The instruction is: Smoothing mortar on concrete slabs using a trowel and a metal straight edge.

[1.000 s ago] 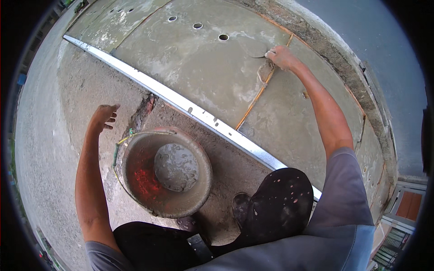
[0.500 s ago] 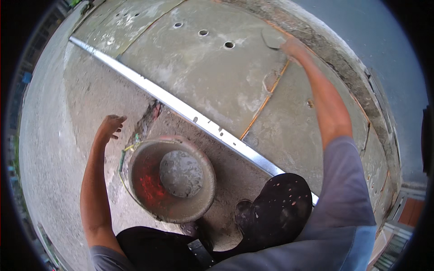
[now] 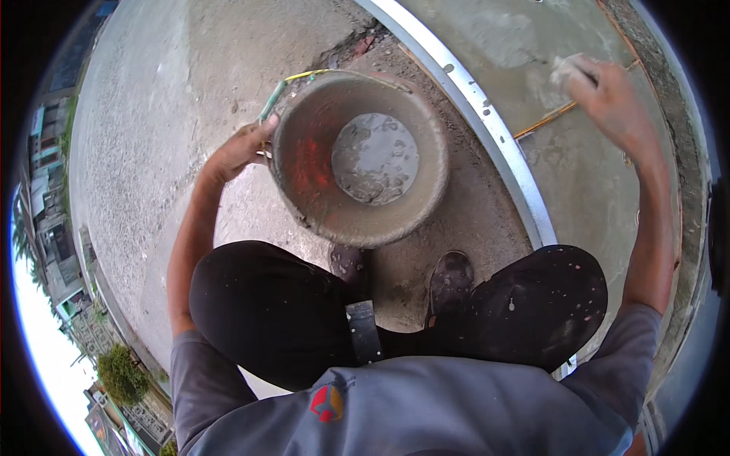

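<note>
My left hand [image 3: 242, 151] is closed on the left rim of a bucket [image 3: 304, 199], thumb up by the edge, near the green and yellow bail handle [image 3: 271, 99]. The bucket is cement-coated, with red showing inside, and wet grey cement slurry [image 3: 376, 159] lies at its bottom. At the upper right my right hand [image 3: 608, 95] hangs over the wet concrete slab [image 3: 585, 152]. Its fingers are wrapped round what looks like a trowel [image 3: 564, 71], smeared pale grey; motion blurs it and the hand hides part of it.
A long silver metal straightedge [image 3: 487, 106] runs along the slab's near edge, between slab and bucket. An orange dividing strip [image 3: 551, 119] crosses the slab. My bent knees and shoes [image 3: 450, 281] are just behind the bucket. Rough ground [image 3: 144, 152] stretches left.
My left hand has come from open air onto the bucket's rim. My right hand has drawn back from the far part of the slab. The view has swung toward the bucket.
</note>
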{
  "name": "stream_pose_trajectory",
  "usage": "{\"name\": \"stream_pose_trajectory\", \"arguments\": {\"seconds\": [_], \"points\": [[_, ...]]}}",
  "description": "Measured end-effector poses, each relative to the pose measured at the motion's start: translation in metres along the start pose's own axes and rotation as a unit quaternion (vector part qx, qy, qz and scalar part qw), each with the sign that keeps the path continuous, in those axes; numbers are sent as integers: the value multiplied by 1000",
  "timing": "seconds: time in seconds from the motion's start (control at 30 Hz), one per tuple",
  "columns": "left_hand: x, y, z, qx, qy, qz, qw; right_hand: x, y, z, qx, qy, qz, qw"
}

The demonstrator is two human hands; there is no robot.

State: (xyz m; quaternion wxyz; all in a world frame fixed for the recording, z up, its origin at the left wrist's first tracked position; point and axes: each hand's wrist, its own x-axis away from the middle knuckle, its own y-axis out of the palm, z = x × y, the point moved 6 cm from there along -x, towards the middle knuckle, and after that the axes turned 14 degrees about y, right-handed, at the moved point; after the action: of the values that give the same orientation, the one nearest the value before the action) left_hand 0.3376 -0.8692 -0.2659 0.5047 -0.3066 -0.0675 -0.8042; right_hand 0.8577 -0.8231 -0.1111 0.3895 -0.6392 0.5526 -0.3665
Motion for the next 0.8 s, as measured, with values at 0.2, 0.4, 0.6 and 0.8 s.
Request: {"name": "stream_pose_trajectory", "arguments": {"seconds": [0.2,0.4,0.6,0.8], "points": [[19,41,-12,173,69,91,978,48,52,-95,58,-40,-167,983],[33,73,21,246,147,105,952,76,62,-97,77,-101,-180,975],[59,66,89,151,171,173,958,79,54,-78,29,-79,-185,979],[84,6,156,103,202,250,941,41,41,-84,-9,-82,-105,991]]}}
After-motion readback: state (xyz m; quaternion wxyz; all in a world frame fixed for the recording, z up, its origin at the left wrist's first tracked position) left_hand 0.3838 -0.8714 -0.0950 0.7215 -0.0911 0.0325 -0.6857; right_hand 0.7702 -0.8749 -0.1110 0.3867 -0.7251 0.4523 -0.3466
